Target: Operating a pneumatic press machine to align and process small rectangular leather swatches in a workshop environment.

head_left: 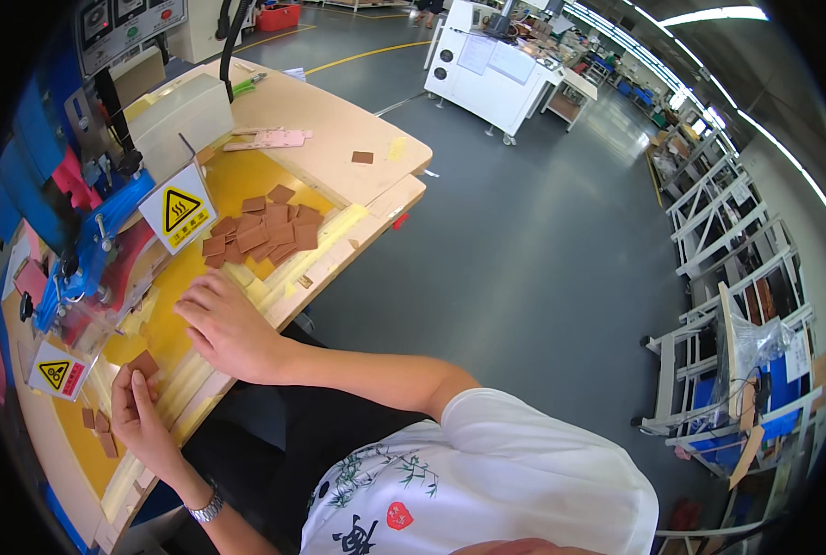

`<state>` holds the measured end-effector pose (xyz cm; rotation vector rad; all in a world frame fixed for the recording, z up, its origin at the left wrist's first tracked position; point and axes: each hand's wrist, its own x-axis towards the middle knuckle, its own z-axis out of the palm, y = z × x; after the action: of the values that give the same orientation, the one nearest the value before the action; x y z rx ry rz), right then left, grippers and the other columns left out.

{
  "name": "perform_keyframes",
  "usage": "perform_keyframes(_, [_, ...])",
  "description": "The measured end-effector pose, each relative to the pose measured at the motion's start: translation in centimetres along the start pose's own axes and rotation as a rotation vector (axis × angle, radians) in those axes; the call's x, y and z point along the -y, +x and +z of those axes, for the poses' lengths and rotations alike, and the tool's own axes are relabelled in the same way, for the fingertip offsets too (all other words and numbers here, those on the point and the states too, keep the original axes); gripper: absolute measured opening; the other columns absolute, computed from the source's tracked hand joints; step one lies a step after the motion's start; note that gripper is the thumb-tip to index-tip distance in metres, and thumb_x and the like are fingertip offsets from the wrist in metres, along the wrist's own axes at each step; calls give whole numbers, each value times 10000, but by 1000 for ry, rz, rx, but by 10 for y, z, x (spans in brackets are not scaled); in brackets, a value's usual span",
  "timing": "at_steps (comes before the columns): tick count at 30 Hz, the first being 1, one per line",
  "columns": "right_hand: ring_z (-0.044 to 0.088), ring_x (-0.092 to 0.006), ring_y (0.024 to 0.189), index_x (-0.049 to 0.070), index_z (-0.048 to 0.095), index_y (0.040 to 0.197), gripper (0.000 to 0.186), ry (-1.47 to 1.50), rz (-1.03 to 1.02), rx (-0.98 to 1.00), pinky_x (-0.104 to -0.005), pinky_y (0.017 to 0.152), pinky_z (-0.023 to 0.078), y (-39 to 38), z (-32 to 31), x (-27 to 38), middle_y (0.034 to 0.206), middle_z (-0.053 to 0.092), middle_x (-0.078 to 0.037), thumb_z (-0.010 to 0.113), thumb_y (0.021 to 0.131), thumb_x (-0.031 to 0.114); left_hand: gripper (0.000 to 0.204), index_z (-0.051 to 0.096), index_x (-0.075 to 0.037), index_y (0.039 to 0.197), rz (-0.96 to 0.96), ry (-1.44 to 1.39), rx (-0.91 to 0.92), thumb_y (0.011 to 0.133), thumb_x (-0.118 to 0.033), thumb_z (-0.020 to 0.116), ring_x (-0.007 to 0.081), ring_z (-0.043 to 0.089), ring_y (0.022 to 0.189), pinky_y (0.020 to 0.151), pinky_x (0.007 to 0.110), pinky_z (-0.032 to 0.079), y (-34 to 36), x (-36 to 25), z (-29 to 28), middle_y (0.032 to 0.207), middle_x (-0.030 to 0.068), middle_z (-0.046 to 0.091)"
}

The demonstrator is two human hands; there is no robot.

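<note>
A small brown square piece (143, 363), like leather or card, is pinched between the thumb and fingers of my left hand (138, 421), at the machine's near edge. My right hand (232, 328) is over the yellow board (167, 310), palm down, fingers bent and a little apart, with nothing visible in them. Beyond it lies a loose heap of brown square pieces (267, 228). Several more brown pieces (105, 435) lie left of my left hand. The blue press machine (84, 250) stands just past both hands, with a clear guard in front.
Warning signs (180, 205) hang on the machine's guard. Pink strips (279, 139) and a single brown piece (363, 157) lie on the far part of the wooden table (376, 129). A white cabinet (487, 79) stands across the floor; metal racks (737, 324) line the right.
</note>
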<state>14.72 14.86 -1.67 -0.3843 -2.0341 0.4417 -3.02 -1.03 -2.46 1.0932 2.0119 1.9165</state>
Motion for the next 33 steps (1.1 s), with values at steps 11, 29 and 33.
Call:
perform_keyframes(11, [547,-381,1168,-23,702,1102,259,7,-20,-113,-502,1081,452,1,-1,1,1103,636,-158,737,850,25,278,750,40,1304,12,44,-7,1124,-161,686,69,626,870,776,213,508,1,0,3,1065,29,747])
perform_keyframes(29, [516,-391,1190,-23,703,1067,231,-46,-42,-96,-514,1091,434,0,4,-2,1133,619,-175,742,857,62,291,748,36,1316,15,63,-18,1124,-175,688,59,598,855,764,204,492,3,2,5,1047,18,735])
perform_keyframes(33, [520,-391,1230,-31,706,1135,278,-36,-25,-43,-535,1157,412,-1,2,0,1178,630,-176,736,873,59,304,746,38,1324,15,53,-18,1123,-185,693,57,573,834,755,202,492,3,1,3,1031,12,720])
